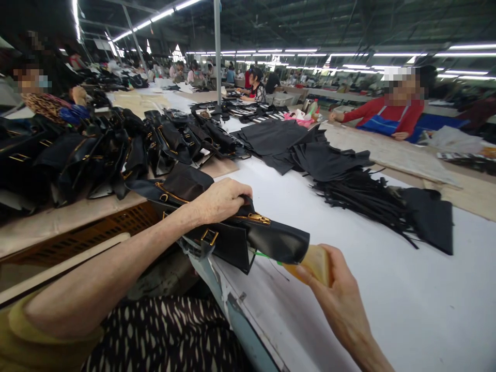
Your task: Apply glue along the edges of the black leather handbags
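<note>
A black handbag [228,245] with a gold zip and gold buckles lies at the table's near edge, its end flap jutting to the right. My left hand [227,199] is closed on the upper edge of the bag beside the zip. In my right hand [341,284] is an amber, see-through squeeze bottle [318,262], gripped between thumb and fingers. A thin green tip [265,254] points left from the bottle toward the bag's lower side. The flap hides part of the bottle, and whether the tip touches the bag I cannot tell.
Several black bags [96,144] are piled along the left. Black flat pieces [271,137] and a bundle of black straps [360,196] lie across the white tabletop [426,305]. An orange crate [85,237] stands below at left. A person in red [411,111] sits at the right.
</note>
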`<state>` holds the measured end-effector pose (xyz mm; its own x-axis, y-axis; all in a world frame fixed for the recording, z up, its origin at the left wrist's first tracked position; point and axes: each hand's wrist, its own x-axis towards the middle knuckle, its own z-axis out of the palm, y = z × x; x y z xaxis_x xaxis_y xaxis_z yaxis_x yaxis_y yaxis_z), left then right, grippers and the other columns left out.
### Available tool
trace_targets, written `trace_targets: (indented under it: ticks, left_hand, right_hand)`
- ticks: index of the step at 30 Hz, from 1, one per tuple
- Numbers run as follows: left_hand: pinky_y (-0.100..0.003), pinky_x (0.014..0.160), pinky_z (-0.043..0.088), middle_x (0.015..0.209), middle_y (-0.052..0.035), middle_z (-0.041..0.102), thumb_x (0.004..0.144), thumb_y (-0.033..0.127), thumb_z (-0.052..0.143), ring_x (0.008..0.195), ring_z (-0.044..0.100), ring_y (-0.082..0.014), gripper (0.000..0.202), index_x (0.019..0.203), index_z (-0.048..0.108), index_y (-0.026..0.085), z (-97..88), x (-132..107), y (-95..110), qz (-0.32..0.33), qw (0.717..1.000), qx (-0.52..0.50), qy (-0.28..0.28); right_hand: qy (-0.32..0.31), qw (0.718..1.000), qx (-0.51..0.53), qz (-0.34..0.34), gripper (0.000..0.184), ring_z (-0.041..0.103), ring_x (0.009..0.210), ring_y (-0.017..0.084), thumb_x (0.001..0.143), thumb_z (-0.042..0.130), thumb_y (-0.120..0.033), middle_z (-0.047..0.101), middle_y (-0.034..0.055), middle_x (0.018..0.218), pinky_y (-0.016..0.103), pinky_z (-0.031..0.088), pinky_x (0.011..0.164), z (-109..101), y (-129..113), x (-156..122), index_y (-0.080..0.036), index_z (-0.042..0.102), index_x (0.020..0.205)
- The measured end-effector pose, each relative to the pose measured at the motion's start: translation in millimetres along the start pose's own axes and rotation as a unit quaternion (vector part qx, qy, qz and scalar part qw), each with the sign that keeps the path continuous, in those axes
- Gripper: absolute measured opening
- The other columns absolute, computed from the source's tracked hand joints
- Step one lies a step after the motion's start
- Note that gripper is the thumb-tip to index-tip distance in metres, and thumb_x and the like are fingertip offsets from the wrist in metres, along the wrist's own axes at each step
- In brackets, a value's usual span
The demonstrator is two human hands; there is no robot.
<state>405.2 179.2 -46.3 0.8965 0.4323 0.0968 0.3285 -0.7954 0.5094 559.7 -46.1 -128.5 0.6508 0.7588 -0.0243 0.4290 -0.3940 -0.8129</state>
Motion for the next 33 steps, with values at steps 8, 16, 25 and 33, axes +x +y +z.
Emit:
trace_targets:
  ticks: [8,16,25,33]
  left_hand:
    - [-0.022,0.066,0.039,0.067,0.0007,0.062,0.069,0.007,0.040,0.067,0.054,-0.0127,0.026,0.074,0.064,0.016,0.1,-4,3,-0.009,1.000,0.005,0.000]
    - [-0.022,0.065,0.039,0.066,0.0016,0.061,0.069,0.007,0.039,0.066,0.054,-0.0123,0.026,0.073,0.064,0.017,-1.8,-8,4,-0.016,1.000,-0.002,0.006]
    - [-0.021,0.066,0.038,0.069,0.0027,0.062,0.070,0.007,0.040,0.068,0.055,-0.0111,0.027,0.077,0.064,0.017,-1.6,-20,0,-0.004,0.999,-0.011,0.041]
    - [-0.022,0.069,0.039,0.073,0.0026,0.062,0.071,0.008,0.039,0.071,0.055,-0.0118,0.028,0.080,0.063,0.017,-3.3,-27,-1,-0.014,0.998,-0.023,0.060]
  right_hand:
    - [-0.015,1.000,0.009,0.009,0.046,0.052,0.070,0.023,0.074,0.063,-0.053,0.055,-0.0016,0.079,0.034,0.042,0.062,-2,-2,-5,-0.025,0.044,0.105]
    - [-0.032,0.999,0.020,0.010,0.045,0.052,0.069,0.023,0.074,0.063,-0.053,0.057,-0.0018,0.077,0.033,0.041,0.061,-4,-7,-9,-0.025,0.045,0.103]
    - [-0.029,0.999,0.024,0.012,0.043,0.053,0.070,0.023,0.074,0.063,-0.053,0.057,-0.0023,0.077,0.034,0.041,0.062,-6,-5,-15,-0.026,0.046,0.102]
    - [0.021,1.000,0.022,-0.006,0.041,0.051,0.068,0.022,0.075,0.063,-0.051,0.055,-0.0019,0.077,0.033,0.041,0.060,-5,-9,-3,-0.024,0.047,0.100]
